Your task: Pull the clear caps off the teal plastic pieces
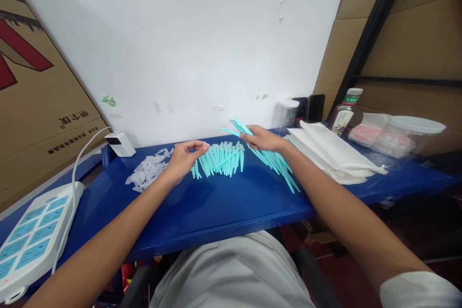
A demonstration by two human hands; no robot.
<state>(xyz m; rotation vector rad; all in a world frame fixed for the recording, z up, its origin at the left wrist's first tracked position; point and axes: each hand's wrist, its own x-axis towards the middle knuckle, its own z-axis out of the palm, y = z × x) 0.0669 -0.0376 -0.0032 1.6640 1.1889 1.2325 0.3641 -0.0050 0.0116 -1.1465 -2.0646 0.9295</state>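
Note:
On the blue table [224, 207] lies a row of turquoise plastic sticks [220, 158] side by side. My left hand [186, 156] hovers over the row's left end, fingers pinched together; I cannot make out anything in them. My right hand [262, 138] grips a bundle of the same turquoise sticks [241, 127], which fan out past the fingers. More loose turquoise sticks [279, 166] lie under my right wrist. A heap of small clear plastic caps [148, 171] sits just left of my left hand.
A white power strip [34, 236] with its cable lies at the near left, a white charger [120, 144] by the wall. A stack of white sheets [332, 151], a bottle [344, 113], clear jars [407, 137] and a dark phone [315, 107] stand right. Cardboard boxes flank both sides.

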